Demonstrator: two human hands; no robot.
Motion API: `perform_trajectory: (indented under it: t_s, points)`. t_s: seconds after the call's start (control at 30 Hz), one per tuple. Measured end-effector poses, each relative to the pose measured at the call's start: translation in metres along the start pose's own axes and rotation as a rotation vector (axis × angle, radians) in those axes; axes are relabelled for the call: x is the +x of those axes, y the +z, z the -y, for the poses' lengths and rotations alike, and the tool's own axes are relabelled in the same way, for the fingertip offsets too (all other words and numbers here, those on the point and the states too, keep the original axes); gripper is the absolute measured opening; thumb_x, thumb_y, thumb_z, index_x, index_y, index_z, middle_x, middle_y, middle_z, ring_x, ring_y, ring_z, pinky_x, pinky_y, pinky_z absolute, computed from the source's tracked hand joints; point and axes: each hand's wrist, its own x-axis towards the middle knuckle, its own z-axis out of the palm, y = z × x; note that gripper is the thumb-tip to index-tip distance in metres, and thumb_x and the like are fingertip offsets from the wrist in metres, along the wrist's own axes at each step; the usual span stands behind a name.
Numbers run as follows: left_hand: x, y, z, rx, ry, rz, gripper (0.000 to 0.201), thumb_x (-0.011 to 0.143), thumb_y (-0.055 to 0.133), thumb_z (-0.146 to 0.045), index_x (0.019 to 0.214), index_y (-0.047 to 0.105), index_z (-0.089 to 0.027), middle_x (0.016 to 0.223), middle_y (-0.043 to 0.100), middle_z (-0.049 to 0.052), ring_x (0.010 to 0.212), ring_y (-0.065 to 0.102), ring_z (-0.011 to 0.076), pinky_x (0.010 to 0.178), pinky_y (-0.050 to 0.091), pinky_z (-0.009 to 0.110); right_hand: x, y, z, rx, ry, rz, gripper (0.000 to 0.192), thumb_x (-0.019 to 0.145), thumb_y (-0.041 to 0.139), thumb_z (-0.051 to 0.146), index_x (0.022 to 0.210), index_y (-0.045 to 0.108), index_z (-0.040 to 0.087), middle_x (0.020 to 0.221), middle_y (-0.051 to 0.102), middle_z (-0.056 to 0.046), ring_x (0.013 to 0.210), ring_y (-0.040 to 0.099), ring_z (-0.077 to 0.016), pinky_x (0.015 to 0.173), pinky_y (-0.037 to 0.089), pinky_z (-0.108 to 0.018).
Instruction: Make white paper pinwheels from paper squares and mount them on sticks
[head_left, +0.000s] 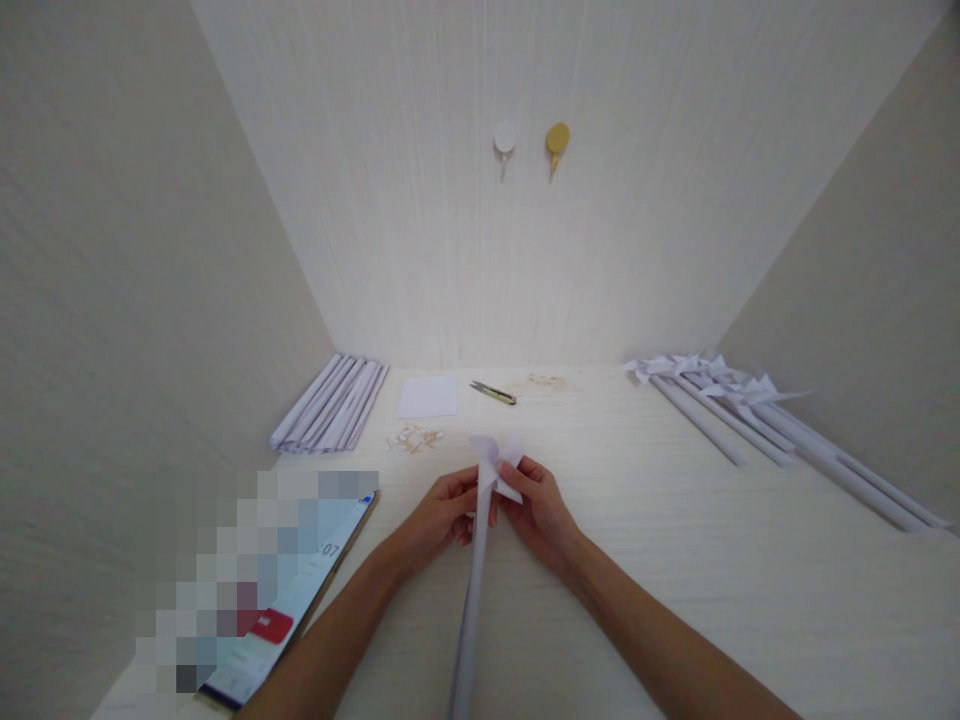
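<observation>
A white paper pinwheel (496, 458) sits at the top of a rolled white paper stick (472, 600) that runs down toward me over the pale wooden table (675, 560). My left hand (442, 515) grips the stick just under the pinwheel head. On the other side, my right hand (536, 510) pinches the folded blades of the head. Both hands meet at the table's middle.
A bundle of rolled paper sticks (330, 405) lies at the back left. Several finished pinwheels (750, 410) lie at the back right. A white paper square (427, 397), small snips (493, 392) and small pale fasteners (412, 437) lie behind my hands. A phone (292, 600) rests front left.
</observation>
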Motion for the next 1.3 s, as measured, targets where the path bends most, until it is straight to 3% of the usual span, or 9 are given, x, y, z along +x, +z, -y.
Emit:
perform_trajectory:
  t_s: [0.4,0.7,1.07,1.3]
  points:
    - [0.0015,-0.0022,0.0012,-0.015,0.025,0.033,0.023,0.068,0.058,-0.033,0.078,0.057,-0.013,0.052,0.049,-0.003,0.037,0.030,0.0019,0.034,0.018,0.016,0.0017,-0.0012,0.0004,0.029,0.024,0.052,0.015,0.057,0.069,0.022,0.065,0.059,0.013,0.053,0.057,0.001,0.041,0.048,-0.0087,0.038,0.039,-0.022]
    - [0.0004,-0.0012,0.0004,0.003,0.036,0.035,0.014,0.070,0.056,-0.028,0.072,0.057,-0.014,0.052,0.049,-0.003,0.038,0.032,0.0018,0.035,0.019,0.015,0.0008,0.0005,0.0010,0.035,0.031,0.044,0.014,0.058,0.068,0.022,0.062,0.058,0.013,0.051,0.057,0.001,0.039,0.048,-0.0090,0.036,0.040,-0.022]
    - [0.0025,0.0005,0.0021,-0.069,0.038,-0.041,0.016,0.068,0.058,-0.028,0.067,0.059,-0.012,0.052,0.053,0.000,0.036,0.036,0.0026,0.033,0.023,0.015,0.0010,0.0030,0.0007,0.010,0.022,0.076,0.020,0.059,0.068,0.028,0.062,0.057,0.012,0.048,0.056,0.002,0.034,0.047,-0.0067,0.035,0.037,-0.018]
    - [0.0036,0.0012,0.0011,-0.150,0.020,-0.049,0.023,0.066,0.061,-0.028,0.083,0.061,-0.012,0.052,0.055,0.000,0.037,0.039,0.0037,0.032,0.025,0.015,0.0032,0.0014,-0.0009,0.026,0.018,0.063,0.025,0.057,0.069,0.033,0.062,0.057,0.013,0.045,0.055,0.004,0.034,0.044,-0.0049,0.037,0.036,-0.017]
